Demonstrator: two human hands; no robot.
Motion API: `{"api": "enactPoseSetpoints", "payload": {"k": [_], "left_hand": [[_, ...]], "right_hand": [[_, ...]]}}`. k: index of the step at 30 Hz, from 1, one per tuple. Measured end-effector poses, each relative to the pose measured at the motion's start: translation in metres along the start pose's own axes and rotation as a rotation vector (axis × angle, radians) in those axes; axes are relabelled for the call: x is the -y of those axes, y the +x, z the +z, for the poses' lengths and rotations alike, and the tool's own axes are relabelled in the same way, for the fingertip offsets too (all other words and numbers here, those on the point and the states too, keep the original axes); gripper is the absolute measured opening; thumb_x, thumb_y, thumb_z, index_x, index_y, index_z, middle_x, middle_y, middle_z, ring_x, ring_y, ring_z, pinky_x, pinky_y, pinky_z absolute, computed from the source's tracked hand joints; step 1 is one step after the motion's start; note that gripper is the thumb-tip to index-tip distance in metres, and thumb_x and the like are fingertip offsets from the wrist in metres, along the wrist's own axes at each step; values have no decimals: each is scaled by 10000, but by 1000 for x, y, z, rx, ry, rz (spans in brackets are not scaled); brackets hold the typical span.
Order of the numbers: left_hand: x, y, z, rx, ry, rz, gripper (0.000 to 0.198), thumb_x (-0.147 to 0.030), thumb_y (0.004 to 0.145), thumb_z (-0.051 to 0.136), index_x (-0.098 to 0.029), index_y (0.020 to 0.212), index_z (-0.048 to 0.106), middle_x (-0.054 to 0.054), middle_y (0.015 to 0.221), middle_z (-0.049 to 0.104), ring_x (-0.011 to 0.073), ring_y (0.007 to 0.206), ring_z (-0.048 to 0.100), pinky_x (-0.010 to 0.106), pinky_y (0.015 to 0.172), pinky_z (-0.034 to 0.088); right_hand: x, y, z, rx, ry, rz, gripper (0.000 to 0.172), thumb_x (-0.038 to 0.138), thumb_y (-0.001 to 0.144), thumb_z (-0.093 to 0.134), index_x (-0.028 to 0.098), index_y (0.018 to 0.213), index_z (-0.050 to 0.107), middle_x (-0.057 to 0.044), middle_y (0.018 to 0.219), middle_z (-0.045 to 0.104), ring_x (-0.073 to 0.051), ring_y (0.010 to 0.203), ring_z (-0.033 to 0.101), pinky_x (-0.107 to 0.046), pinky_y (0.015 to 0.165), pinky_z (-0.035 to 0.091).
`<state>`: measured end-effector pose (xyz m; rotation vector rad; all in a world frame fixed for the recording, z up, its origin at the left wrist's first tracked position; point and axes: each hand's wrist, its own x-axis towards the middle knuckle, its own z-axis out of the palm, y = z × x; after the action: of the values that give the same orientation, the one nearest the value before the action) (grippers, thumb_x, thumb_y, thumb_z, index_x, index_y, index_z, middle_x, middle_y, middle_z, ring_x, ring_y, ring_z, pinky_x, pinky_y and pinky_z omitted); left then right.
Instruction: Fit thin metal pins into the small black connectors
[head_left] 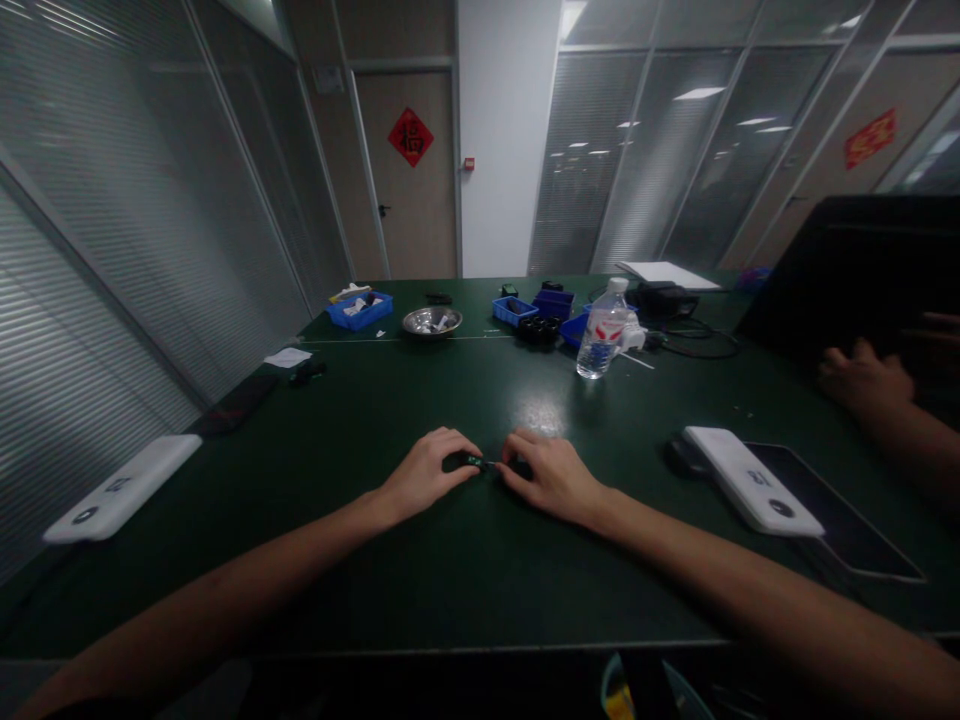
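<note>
Both hands meet over the middle of the dark green table (420,590). My left hand (435,468) is closed in a pinch on a small dark piece with green spots (475,461), perhaps a little circuit board; its exact kind is too small to tell. From its right end a short thin dark part (491,466) reaches toward my right hand (547,475). The right thumb and forefinger are pinched at that part's end, but what lies between those fingertips is hidden. A narrow gap separates the two hands.
A water bottle (600,335) stands beyond my right hand. Farther back are a metal bowl (432,322) and a blue tray (361,312). White power banks lie left (124,488) and right (750,480). Another person's hand (866,380) is by a black screen (862,270).
</note>
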<state>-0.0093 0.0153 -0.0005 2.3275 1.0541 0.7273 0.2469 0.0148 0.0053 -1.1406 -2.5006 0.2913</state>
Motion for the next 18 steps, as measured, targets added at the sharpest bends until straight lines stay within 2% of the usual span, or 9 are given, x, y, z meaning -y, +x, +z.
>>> {"api": "enactPoseSetpoints", "payload": {"k": [18], "left_hand": [[1, 0, 0, 43, -4, 30, 218, -331, 980, 661, -243, 1168, 727, 47, 1127, 707, 221, 1065, 622, 377, 958, 480]], "right_hand": [[0, -1, 0, -11, 59, -46, 174, 374, 1012, 573, 209, 1034, 623, -28, 983, 652, -150, 750, 597, -274, 652, 410]]}}
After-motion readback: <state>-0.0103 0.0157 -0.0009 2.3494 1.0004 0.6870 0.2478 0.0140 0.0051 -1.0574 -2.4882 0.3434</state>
